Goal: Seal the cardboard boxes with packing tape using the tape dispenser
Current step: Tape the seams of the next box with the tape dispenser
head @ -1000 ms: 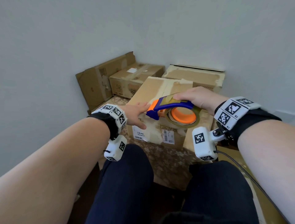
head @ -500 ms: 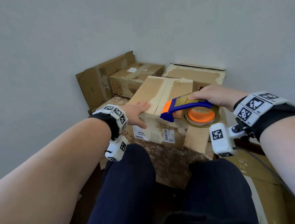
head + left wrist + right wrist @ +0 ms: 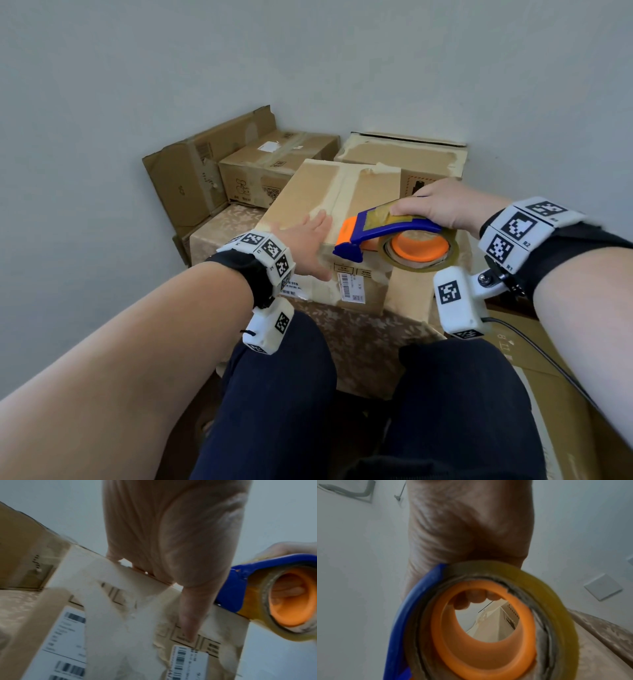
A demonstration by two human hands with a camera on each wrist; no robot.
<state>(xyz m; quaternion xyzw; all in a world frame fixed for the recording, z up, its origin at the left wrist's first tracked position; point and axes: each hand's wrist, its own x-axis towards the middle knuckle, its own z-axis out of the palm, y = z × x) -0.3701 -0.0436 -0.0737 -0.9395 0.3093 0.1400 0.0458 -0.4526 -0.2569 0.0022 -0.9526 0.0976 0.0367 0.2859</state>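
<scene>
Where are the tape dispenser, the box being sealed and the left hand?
tape dispenser (image 3: 387,229), head view, blue frame.
box being sealed (image 3: 308,192), head view, top flap.
left hand (image 3: 305,240), head view, back of the hand.

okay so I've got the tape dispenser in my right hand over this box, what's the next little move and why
Probably lower the blue and orange tape dispenser onto the near edge of the front cardboard box at its centre seam. Your right hand holds it just above that edge, while your left hand rests flat on the top, steadying the box.
</scene>
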